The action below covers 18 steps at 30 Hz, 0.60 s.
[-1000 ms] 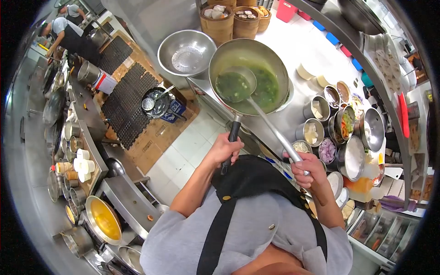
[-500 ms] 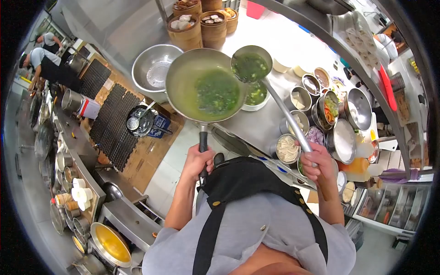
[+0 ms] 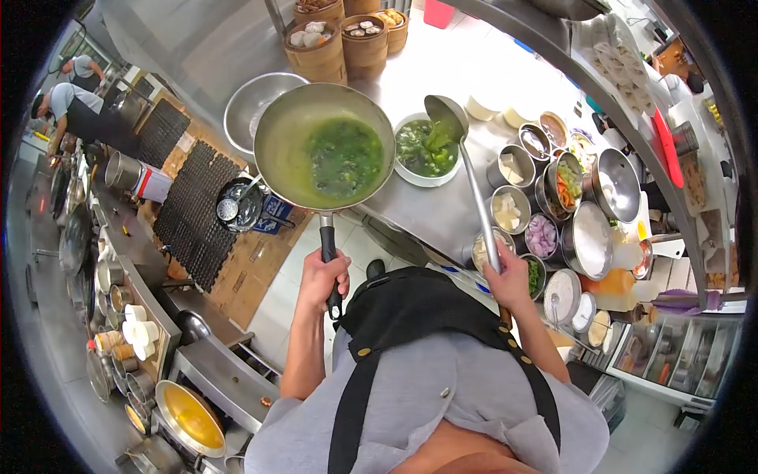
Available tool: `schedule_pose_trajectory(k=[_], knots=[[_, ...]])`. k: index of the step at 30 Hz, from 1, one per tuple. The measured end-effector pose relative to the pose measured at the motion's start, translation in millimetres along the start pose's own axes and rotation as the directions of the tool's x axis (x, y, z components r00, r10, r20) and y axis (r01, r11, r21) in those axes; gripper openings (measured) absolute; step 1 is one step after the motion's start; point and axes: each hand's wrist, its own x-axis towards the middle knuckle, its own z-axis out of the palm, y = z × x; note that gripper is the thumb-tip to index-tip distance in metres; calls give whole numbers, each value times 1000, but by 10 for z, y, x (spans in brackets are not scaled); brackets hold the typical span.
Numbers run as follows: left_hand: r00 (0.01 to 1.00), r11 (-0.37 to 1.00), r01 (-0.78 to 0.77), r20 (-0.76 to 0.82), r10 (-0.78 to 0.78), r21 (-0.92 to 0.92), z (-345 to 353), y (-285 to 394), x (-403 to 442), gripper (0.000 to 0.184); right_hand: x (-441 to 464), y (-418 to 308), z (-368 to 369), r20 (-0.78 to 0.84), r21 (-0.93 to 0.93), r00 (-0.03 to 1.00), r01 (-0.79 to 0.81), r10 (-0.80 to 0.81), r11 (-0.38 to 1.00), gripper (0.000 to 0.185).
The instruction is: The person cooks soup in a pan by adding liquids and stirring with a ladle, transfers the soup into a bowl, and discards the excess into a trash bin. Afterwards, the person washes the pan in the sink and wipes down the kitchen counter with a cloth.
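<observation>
My left hand (image 3: 323, 280) is closed around the black handle of a frying pan (image 3: 276, 150), which holds green soup (image 3: 343, 158) with chopped greens. The pan is held up at the counter's edge. In my right hand (image 3: 505, 276) is the long metal handle of a ladle (image 3: 447, 118). The ladle's bowl is tipped over a white bowl (image 3: 426, 182), and green soup runs from it. Green liquid with leafy bits fills much of the white bowl, which stands on the steel counter just right of the pan.
A metal colander (image 3: 245, 118) sits behind the pan at left. Bamboo steamers (image 3: 316, 59) with dumplings stand at the back. Several metal tins, including one of chopped onion (image 3: 541, 235), crowd the counter at right. Two people (image 3: 75, 107) work at far left.
The ladle has moved from above the pan's right rim to over the white bowl and tipped, pouring soup. The pan has shifted left. My right hand has moved left.
</observation>
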Motion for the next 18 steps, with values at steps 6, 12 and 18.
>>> schedule_pose_trajectory(k=[6, 12, 18], knots=[[1000, 999, -4, 26, 2, 49, 40, -47, 78, 12, -249, 479, 146, 116, 255, 993, -64, 35, 965, 56], [996, 999, 1, 88, -5, 48, 128, -38, 130, 11, -287, 148, -71, 140, 400, 988, -117, 65, 909, 56], [991, 999, -4, 134, -2, 44, 285, -60, 194, 13, 202, -370, -201, 87, -154, 961, 274, -263, 949, 42]])
